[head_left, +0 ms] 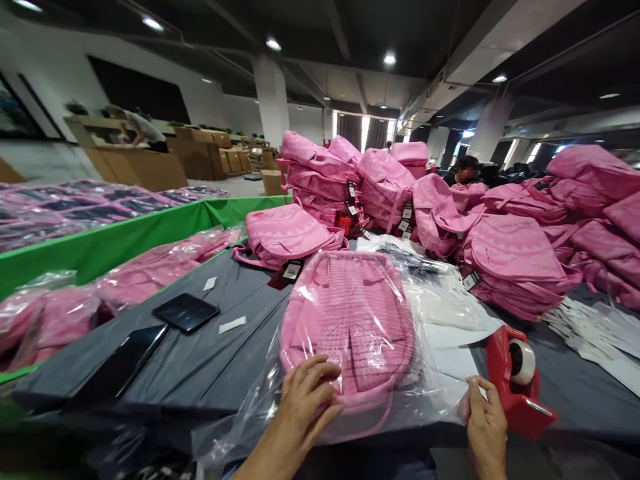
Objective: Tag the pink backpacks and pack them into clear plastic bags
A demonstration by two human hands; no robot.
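Observation:
A pink backpack [350,320] lies flat on the dark-clothed table inside a clear plastic bag [440,393], its quilted side up. My left hand [307,400] rests on the lower left of the backpack, over the plastic, with its fingers spread. At the right, my right hand [485,420] pinches the edge of the plastic bag between thumb and fingers. Just beyond that hand stands a red tape dispenser [520,387] with a white roll in it.
Pink backpacks [515,260] with tags are piled behind and to the right. A black phone [185,313] and small white slips [233,325] lie on the left. Bagged backpacks [145,270] fill a green-lined bin [150,230]. White sheets [455,360] lie under the bag. People work farther off.

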